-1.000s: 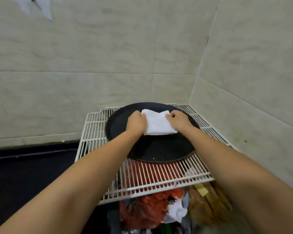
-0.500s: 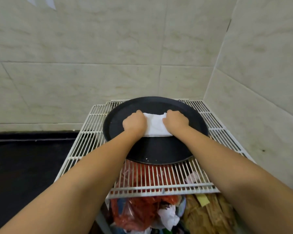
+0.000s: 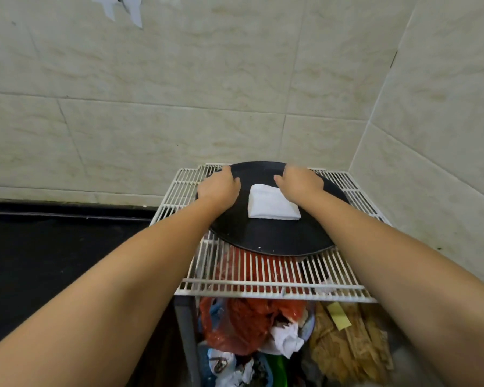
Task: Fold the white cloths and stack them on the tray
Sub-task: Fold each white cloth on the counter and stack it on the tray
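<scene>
Tiled corner walls [image 3: 179,121], white wire shelf [image 3: 263,275], round black tray [image 3: 268,238] on it, left hand [image 3: 218,187] and right hand [image 3: 301,182] palm-down over the tray's far side, holding nothing, finger curl hidden, folded white cloth [image 3: 271,203] lying on the tray just beside the right hand.

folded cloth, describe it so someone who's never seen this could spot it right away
In the tiled corner stands a white wire rack bearing a round black tray. The folded cloth lies on that tray between the left hand and right hand: a neat white rectangle, unlike the crumpled rags below.
</scene>
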Tool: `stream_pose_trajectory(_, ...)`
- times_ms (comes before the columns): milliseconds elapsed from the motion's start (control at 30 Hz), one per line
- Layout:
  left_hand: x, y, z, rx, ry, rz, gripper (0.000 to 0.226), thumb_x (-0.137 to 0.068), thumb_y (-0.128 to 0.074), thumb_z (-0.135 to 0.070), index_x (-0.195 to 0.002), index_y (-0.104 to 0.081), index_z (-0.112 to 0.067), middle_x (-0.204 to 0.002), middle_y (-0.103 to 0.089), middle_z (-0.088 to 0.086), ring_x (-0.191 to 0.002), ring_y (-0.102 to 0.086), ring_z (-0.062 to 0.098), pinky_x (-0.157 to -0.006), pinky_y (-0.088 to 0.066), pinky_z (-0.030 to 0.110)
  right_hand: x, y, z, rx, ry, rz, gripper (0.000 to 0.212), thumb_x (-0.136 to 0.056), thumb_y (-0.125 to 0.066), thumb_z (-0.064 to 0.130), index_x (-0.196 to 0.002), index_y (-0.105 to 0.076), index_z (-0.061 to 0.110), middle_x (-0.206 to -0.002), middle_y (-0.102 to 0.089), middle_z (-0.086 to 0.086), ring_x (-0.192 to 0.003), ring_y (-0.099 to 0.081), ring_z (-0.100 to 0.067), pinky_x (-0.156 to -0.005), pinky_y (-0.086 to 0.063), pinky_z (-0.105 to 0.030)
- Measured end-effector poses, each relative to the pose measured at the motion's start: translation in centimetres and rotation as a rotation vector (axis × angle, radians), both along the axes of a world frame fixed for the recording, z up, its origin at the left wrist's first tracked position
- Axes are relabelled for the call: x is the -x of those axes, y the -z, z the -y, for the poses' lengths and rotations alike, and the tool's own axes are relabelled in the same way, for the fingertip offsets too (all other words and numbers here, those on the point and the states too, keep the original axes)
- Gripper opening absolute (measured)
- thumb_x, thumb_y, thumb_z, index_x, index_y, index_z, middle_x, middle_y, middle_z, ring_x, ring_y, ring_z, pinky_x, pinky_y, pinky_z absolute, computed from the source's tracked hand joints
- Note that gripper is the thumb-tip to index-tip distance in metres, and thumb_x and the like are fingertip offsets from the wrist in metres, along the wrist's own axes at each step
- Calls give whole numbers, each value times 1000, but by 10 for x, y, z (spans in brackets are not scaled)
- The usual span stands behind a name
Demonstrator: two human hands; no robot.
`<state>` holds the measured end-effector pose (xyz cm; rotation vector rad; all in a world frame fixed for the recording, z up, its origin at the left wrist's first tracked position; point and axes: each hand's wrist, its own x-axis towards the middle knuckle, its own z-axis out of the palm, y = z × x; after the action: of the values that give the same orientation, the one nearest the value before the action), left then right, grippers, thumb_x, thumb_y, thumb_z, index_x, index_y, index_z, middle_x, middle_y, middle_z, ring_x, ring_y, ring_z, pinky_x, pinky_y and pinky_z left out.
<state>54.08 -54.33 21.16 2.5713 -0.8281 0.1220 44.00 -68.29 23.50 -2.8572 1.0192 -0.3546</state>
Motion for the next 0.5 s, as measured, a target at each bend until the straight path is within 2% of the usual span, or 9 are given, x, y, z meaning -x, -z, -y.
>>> stream_pose_trajectory(100, -6, -11, -41, 66, -7, 58, 34, -99, -37, -36, -112, -50, -7, -110, -64, 19, -103, -59, 38, -80, -44, 40, -16, -7, -49, 58, -138, 40, 36, -99, -39, 38, -107, -59, 10, -103, -66, -13, -91, -60, -32, -65, -36, -32)
stream_pose_trajectory(200, -13, -11, -108, 127, -27, 74, 34, -100, -35, -39, -110, -51, -10, -98, -67, 16, -91, -62, 35, -72, -43, 37, -34, -7, -113, 76, -317, 77, 34, -100, -36, 35, -104, -58, 11, -101, -65, -11, -90, -59, -32, -63, -38, -33)
stream_pose_trajectory(300, -15, -4, -198, 177, -17, 70, 30, -99, -38, -37, -108, -52, -12, -89, -68, 9, -82, -62, 31, -67, -47, 39, -56, -1, -195, 78, -483, 106, 34, -99, -36, 34, -108, -60, 10, -110, -62, -13, -99, -58, -33, -73, -46, -38)
stream_pose_trajectory(400, -15, 9, -305, 153, -86, 106, 24, -98, -42, -34, -103, -54, -13, -88, -65, 6, -82, -60, 30, -64, -41, 36, -78, 13, -293, 104, -662, 172, 32, -98, -41, 34, -111, -58, 11, -115, -60, -14, -110, -54, -35, -88, -46, -41)
stream_pose_trajectory(500, -12, 27, -418, 113, -217, 98, 22, -98, -43, -32, -102, -55, -14, -94, -65, 4, -85, -59, 27, -65, -38, 33, -90, 35, -400, 93, -839, 228, 31, -98, -42, 35, -112, -57, 13, -114, -59, -10, -109, -53, -32, -87, -42, -42)
